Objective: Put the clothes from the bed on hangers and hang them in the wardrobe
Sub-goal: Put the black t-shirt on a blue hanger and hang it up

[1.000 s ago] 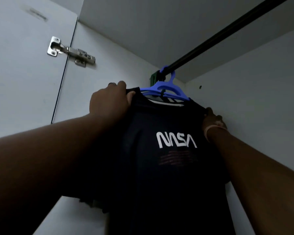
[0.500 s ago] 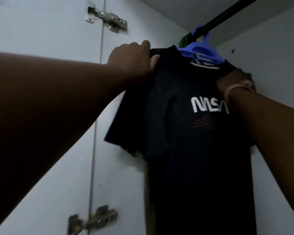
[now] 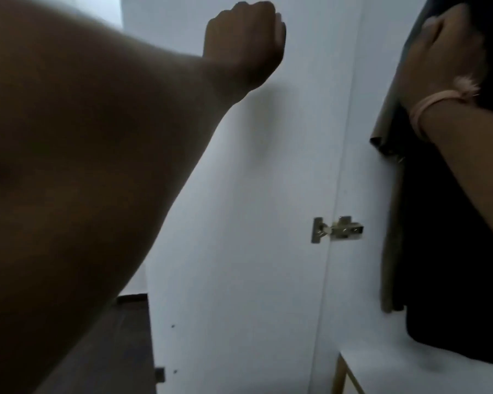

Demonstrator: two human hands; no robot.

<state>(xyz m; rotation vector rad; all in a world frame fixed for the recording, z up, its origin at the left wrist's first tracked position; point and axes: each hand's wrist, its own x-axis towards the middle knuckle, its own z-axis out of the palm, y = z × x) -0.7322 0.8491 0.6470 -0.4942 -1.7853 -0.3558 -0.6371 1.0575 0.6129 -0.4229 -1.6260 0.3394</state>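
Clothes in our view come down to one dark garment (image 3: 450, 251), hanging at the right edge of the frame inside the wardrobe, its hem just above a white shelf (image 3: 410, 362) at the lower right. Half a second ago our left hand (image 3: 244, 44) pinched the shirt's shoulder; now it has let go and sits in the upper middle of the frame against the white wardrobe door (image 3: 239, 223), fingers curled into a loose fist with nothing in its grip. Our right hand (image 3: 444, 52), with a pink band at the wrist, remains up at the top right against the dark fabric, but blur keeps us from telling whether its fingers curl round the cloth or merely rest on it. The hanger and rail, visible a second ago, have left the frame as our head dropped toward the door hinge (image 3: 337, 228). We judge this shirt hung, and the next garment on the bed is due.
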